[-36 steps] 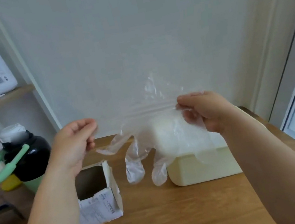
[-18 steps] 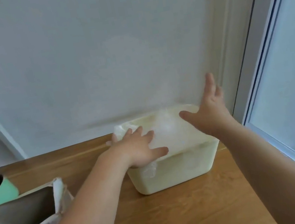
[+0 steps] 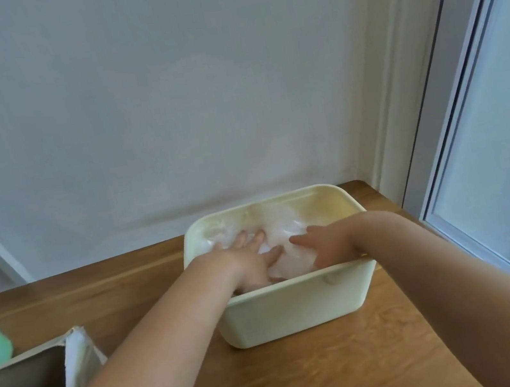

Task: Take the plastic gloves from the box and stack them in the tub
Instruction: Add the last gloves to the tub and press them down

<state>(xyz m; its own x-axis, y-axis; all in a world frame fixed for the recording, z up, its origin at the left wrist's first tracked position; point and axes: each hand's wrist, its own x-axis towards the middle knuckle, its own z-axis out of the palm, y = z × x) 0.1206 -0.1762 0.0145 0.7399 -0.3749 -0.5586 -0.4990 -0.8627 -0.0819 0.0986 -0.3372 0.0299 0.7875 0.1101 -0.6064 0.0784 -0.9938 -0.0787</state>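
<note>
Raised glove (image 3: 292,263) from a second ago now sits in tub (image 3: 299,307) — left hand (image 3: 251,261), right hand (image 3: 326,245) flat, fingers straight, pressing it down — one more stacked.

Left hand (image 3: 251,261): palm down, fingers (image 3: 241,239) straight and slightly spread, pressing flat on clear crinkled plastic gloves (image 3: 289,263) inside cream rectangular plastic tub (image 3: 299,307).
Right hand (image 3: 326,245): palm down, fingers (image 3: 298,239) extended toward the left hand, resting flat on the same gloves.
Spacing: fingertips close together, just apart.
Left forearm (image 3: 157,344): bare, reaching in from lower left, wrist dipping over the tub's near rim.
Right forearm (image 3: 447,279): bare, coming in from lower right, wrist angled down over the rim.
</note>
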